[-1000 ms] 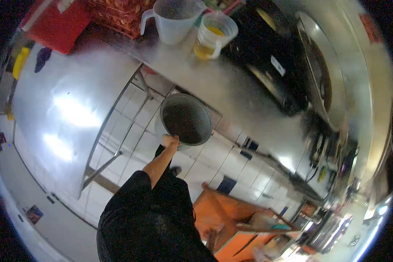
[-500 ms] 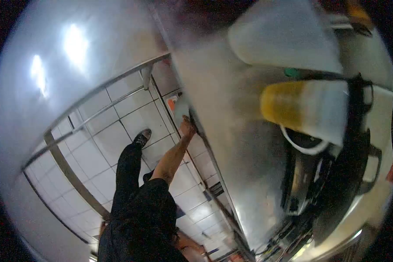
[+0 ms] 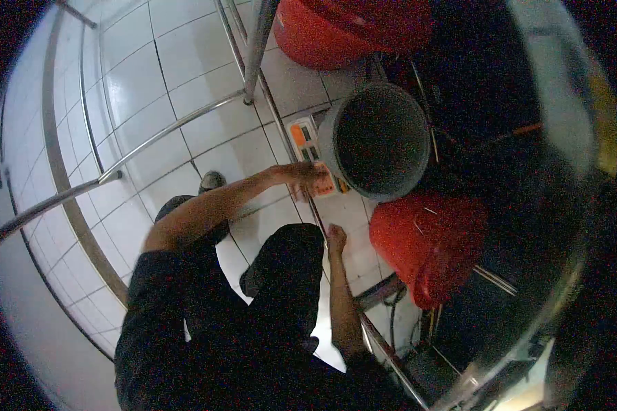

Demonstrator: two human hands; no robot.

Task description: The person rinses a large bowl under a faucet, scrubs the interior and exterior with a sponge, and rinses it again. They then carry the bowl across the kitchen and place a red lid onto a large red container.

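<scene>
My left hand (image 3: 308, 179) reaches over the orange-and-white panel of what looks like a digital scale (image 3: 301, 137), low under the counter. Its fingers are smeared by motion and cover part of the lower panel, so their shape does not show. Right beside the panel, a deep grey bucket (image 3: 328, 140) stands upright; its inside is dark. My right hand (image 3: 336, 240) is curled closed below the panel, close to the metal rail (image 3: 274, 113). Whether anything is inside that fist is hidden.
One red tub (image 3: 349, 34) is beyond the grey bucket and another red container (image 3: 425, 246) is on its near side. Metal frame bars (image 3: 178, 127) cross above the white tiled floor (image 3: 127, 68). The area under the counter at right is dark.
My view has dropped from the countertop, with its yellow-and-white container, to the space below. Both my hands now show; the grey bucket and red containers have come into view.
</scene>
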